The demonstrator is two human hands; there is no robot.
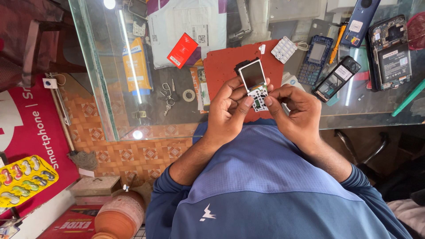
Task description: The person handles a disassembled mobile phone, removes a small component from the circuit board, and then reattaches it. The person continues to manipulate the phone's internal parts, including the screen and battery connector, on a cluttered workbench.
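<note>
- Glass-topped table point(133, 110) in a small repair stall carries the work; I see a red mat point(226, 66) on it, with tiled floor and a clay pot point(119, 217) showing below the near edge.
- I note the stripped phone board point(256, 84), with its screen uppermost and bare circuitry below, held in the air between both hands, just over the near edge of the mat.
- Left hand point(228, 110): grip closed on the board's left side, thumb laid across the lower circuitry, fingers curled behind. Wrist is bent inward, forearm rising from the lap.
- Right hand point(296, 110): grip closed on the board's lower right edge by thumb and fingertips, the other fingers folded. Whether they press a part or only steady it, I cannot tell.
- Risk, in my judgement: the board has no housing, so a thumb bearing on the components could bend or lift one; the screen could crack if the two hands twist against each other.
- Further risk: the board hangs at the table's edge, above the lap; a slip would drop it past the glass to the floor.
- Nearby on the table: a loose white keypad point(283, 49), a blue phone shell point(317, 55), an opened black phone point(336, 79) and an orange-handled tool point(338, 37), all well apart from the hands.
</note>
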